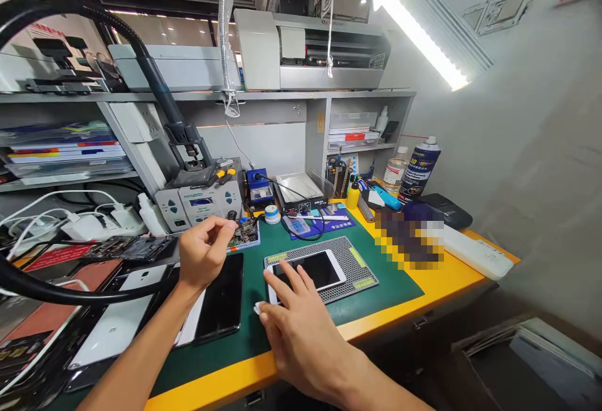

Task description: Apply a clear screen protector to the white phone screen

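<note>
My left hand (207,251) is raised beside a small tray of parts (244,235), thumb and forefinger pinched together. A small dark thing shows by its fingertips; whether it is held is unclear. My right hand (305,329) reaches over the left end of a white phone (339,266), its fingers stretched out across the dark screen. By the right thumb tip is a small white thing (257,307), too little to name. The phone lies face up on a grey perforated mat (367,273). Below my left hand lies a black-screened tablet or large phone (223,298).
Several phones and boards crowd the left, including a white-backed phone (117,317). A black flexible arm (155,85) curves above them. Behind stand a grey control station (197,204) and a flat heating plate (298,191). A spray can (420,169) stands at right.
</note>
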`<state>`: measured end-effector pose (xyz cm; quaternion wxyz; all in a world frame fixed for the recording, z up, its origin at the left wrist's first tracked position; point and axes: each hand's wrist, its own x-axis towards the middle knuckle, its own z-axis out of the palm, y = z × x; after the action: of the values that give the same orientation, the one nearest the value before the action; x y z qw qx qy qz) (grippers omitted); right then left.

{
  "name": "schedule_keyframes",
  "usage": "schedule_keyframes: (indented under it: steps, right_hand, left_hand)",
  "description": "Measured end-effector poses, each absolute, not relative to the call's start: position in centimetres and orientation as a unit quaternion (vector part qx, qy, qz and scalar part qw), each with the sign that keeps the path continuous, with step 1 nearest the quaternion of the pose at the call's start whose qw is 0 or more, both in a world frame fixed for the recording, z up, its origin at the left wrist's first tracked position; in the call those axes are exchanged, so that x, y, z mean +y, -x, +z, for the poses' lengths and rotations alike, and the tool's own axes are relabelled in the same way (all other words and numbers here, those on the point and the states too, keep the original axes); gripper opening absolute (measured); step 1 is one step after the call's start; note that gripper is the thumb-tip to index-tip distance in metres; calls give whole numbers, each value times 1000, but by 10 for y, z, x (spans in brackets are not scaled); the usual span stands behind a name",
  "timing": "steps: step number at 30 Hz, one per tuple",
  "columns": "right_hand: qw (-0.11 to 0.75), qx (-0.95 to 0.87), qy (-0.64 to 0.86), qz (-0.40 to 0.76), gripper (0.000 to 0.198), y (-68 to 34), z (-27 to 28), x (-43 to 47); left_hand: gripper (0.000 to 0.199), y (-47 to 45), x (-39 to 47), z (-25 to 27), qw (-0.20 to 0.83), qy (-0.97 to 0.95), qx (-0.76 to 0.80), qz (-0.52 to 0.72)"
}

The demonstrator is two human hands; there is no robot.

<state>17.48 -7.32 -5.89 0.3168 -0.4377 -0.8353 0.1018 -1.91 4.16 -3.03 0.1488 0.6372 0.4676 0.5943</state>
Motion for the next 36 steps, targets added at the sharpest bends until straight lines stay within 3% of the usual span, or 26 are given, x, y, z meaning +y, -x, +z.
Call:
schedule_keyframes:
  steps: [3,6,10,15,19,23,30,36]
  right_hand:
    - [405,-721,438,353,35,-189,-40,-67]
    - [441,-538,400,596,35,-214,-31,-53]
    - [474,-393,382,689,33,-241,-34,-39]
    - [474,-385,411,677,37,-262,-32,-29]
    - [479,-472,485,559,44,-287,-31,-4]
    - [437,-521,510,527,47,-303,-34,29]
    - [369,-590,528,487,31,-296,-41,65]
    - [385,-622,533,425,21,-293,-60,73]
  left_hand:
    - [23,20,40,-29,135,-635,476,593]
    - [23,19,38,-27,129,-638,470,595]
    - [24,17,38,-29,134,-656,456,587]
    - [25,18,38,-31,114,-664,455,582]
    - [26,17,37,-31,102,-675,453,573]
    - [27,15,36,-33,87,-694,444,560]
    - [27,16,39,-39,59,-724,435,533]
    - [26,11,37,-38,3,-762,412,501]
